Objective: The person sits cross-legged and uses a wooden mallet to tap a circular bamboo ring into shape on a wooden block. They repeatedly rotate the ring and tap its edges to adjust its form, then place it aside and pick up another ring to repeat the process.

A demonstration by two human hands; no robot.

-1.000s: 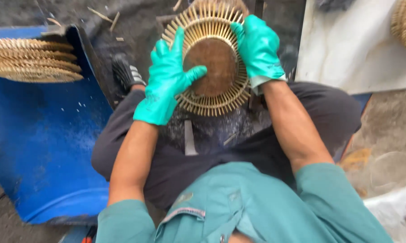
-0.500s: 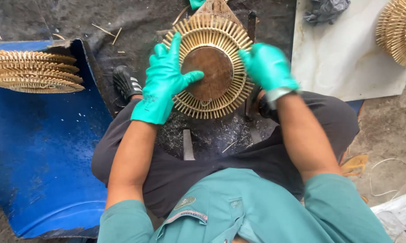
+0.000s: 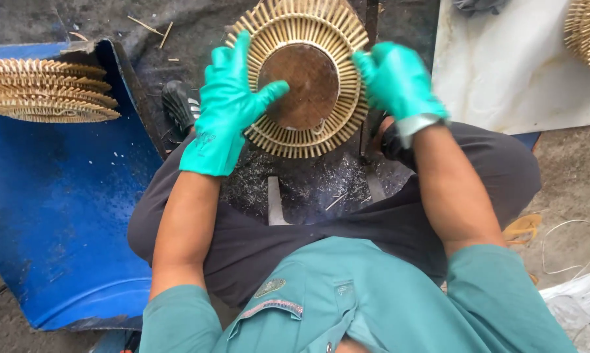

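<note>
Round woven basket piece [image 3: 306,78], pale bamboo ribs fanning out from a dark brown centre disc; stands far centre in the scene, beyond the person's knees, its upper edge cut off by the top of the frame. What supports it from behind is hidden. Left hand [image 3: 226,111], in a green rubber glove: palm laid flat on the left part of the ribs, fingers spread and pointing away, thumb stretched right onto the brown disc; open, pressing rather than closed around anything. Right hand [image 3: 396,82], same glove: seen from the back, curled over the right rim of the basket piece; fingertips are hidden behind the rim, so how firmly it grips cannot be made out. Both forearms bare, reaching forward from teal sleeves. Stack of similar woven rounds [image 3: 46,91], far left, resting on the blue drum [image 3: 53,216] lying on its side; stack cut off at the left edge. Another woven piece [image 3: 589,33], far right corner, mostly out of frame, on a white board [image 3: 504,85]. Black shoe [image 3: 180,104] partly hidden behind the left glove. Shavings lie on the dark ground between the legs.
</note>
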